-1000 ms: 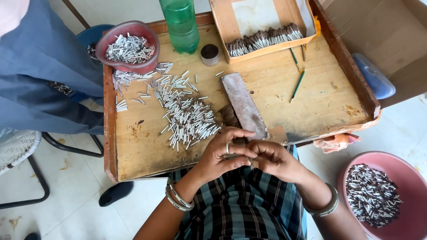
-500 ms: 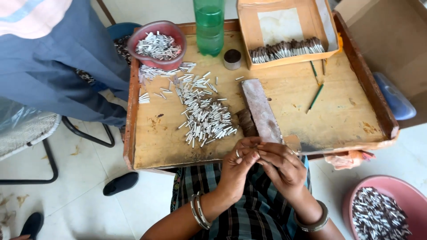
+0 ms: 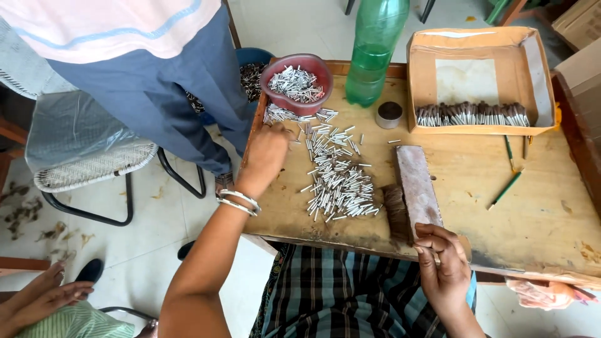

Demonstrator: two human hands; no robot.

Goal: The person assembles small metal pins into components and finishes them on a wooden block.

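My left hand (image 3: 266, 153) stretches out over the left part of the wooden tray (image 3: 476, 231). Its fingertips touch loose silvery tubes beside the heap of small tubes (image 3: 338, 184), and the back of the hand hides whether they grip any. My right hand (image 3: 441, 263) rests at the tray's front edge, over my checked lap. Its fingers are curled around what looks like one small pale tube. A long flat worn block (image 3: 416, 184) lies just beyond that hand.
A red bowl (image 3: 297, 84) of tubes, a green bottle (image 3: 375, 56), a small round tin (image 3: 389, 114) and a cardboard box (image 3: 476, 75) with a row of dark-tipped tubes stand at the back. Green pencils (image 3: 506, 188) lie right. A person in blue trousers (image 3: 156, 94) stands left by a chair (image 3: 87, 163). Another person's hands (image 3: 37, 297) show bottom left.
My hands were joined at the tray's front edge. The left hand has since reached forward and left to the loose tubes. The right hand stays near the edge.
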